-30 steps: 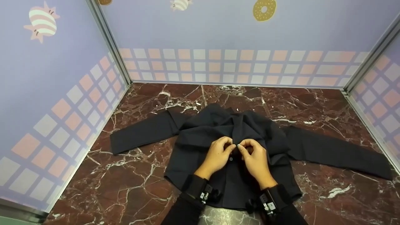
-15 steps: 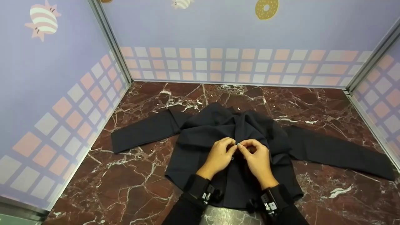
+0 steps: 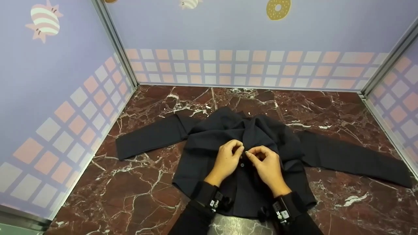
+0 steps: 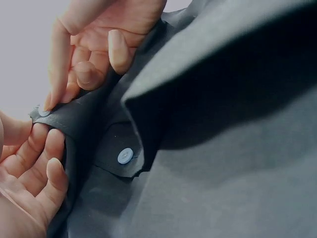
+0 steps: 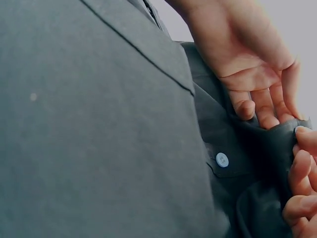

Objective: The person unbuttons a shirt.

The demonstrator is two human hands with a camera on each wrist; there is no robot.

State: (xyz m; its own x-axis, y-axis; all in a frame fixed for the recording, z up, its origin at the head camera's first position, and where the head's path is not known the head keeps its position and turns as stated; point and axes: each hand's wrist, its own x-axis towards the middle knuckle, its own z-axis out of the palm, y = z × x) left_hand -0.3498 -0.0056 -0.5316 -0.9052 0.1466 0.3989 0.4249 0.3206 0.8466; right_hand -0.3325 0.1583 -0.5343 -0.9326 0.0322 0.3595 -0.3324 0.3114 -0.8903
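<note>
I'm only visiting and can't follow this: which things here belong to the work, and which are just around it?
Part of the work:
- dark shirt
- pale button on it
- left hand and right hand, pinching its front edge

Just around it:
- marble tabletop
- patterned walls

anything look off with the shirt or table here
Nothing looks spilled or damaged on the marbled table. The dark shirt just looks rumpled, bunched up around its middle instead of lying flat, and the sleeve lying to the left is creased near the body.
</note>
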